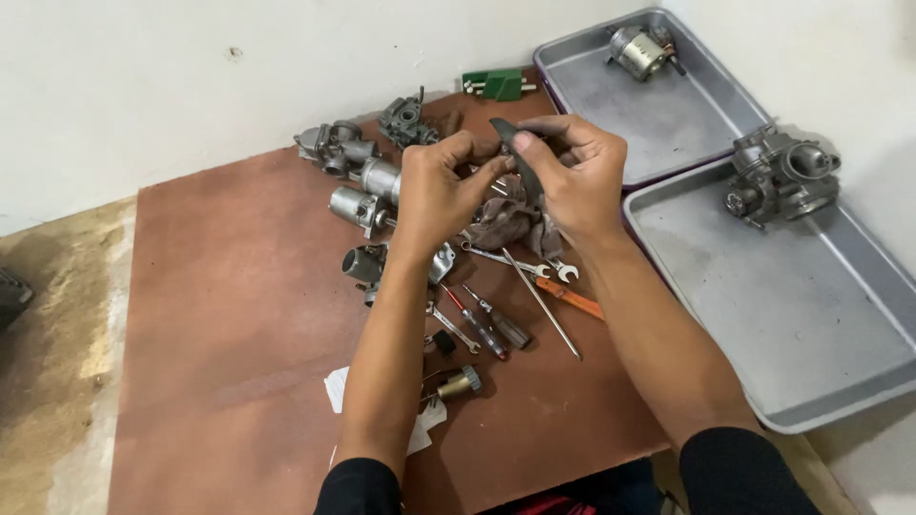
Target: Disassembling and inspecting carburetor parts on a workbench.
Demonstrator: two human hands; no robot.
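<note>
We hold thin dark gasket strip [520,162] pinched between both hands above far side of tabletop [239,315], over rag [506,221]. Left hand [441,186] fingers closed on strip's lower end; right hand [572,176] fingers pinch upper part. We judge: keep grip light, avoid tearing, work over rag.

Left hand [441,181] and right hand [571,172] raised together, fingertips pinched

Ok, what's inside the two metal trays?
Far tray holds one small metal part; near tray holds one carburetor. The right hand covers no tray floor.
</note>
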